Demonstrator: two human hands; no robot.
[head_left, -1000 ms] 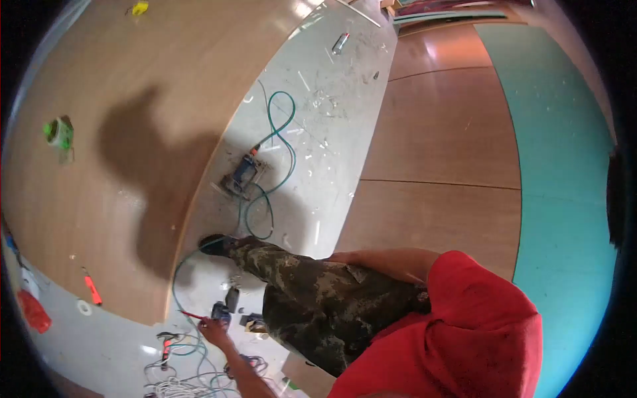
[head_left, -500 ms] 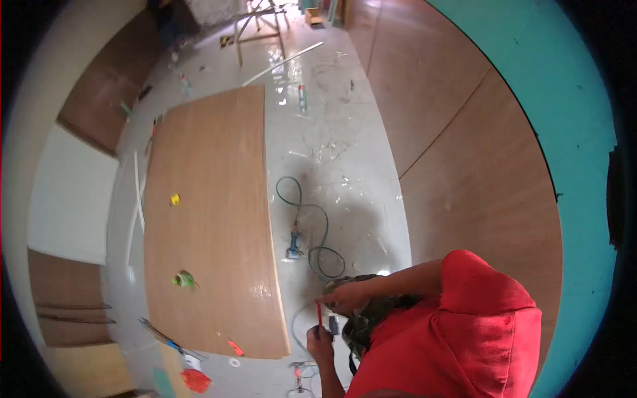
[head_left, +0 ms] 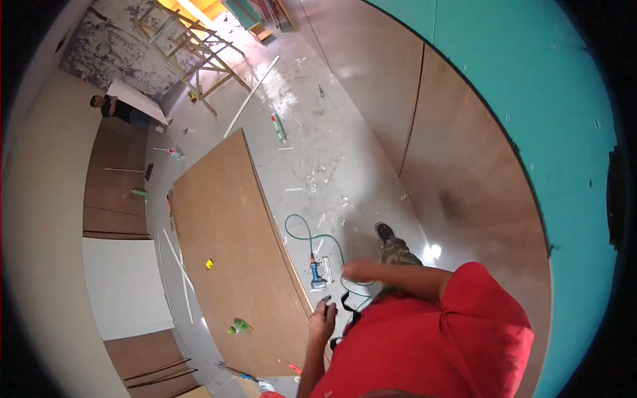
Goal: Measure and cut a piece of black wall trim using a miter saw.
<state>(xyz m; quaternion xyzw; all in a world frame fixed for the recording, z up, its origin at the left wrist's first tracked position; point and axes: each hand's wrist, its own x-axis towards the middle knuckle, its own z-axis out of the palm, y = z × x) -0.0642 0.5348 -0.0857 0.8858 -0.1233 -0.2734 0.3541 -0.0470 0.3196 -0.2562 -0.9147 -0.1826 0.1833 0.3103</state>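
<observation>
My left hand (head_left: 322,321) is raised beside the long edge of a brown wood panel (head_left: 229,225), fingers curled around a small dark-grey object (head_left: 325,300) whose kind is not clear. My right hand (head_left: 359,270) is bent in front of my body, slightly blurred and rounded like a fist; anything inside it is hidden. Between the panel and my right hand, a blue air nailer (head_left: 317,273) lies on the floor, joined to a green hose (head_left: 340,251). Neither hand touches the nailer.
On the panel lie a yellow tape measure (head_left: 210,264) and a green bottle (head_left: 237,326). Beyond it are a spray can (head_left: 278,128), a white strip (head_left: 252,97) and a wooden trestle (head_left: 211,69). Another person (head_left: 123,109) stands at the far left. Brown boards (head_left: 464,179) line the right wall.
The view has turned, so the panel now slants. My hands have moved apart, and the red stick-like thing between them no longer shows. My shoe and the other person have come clearly into view.
</observation>
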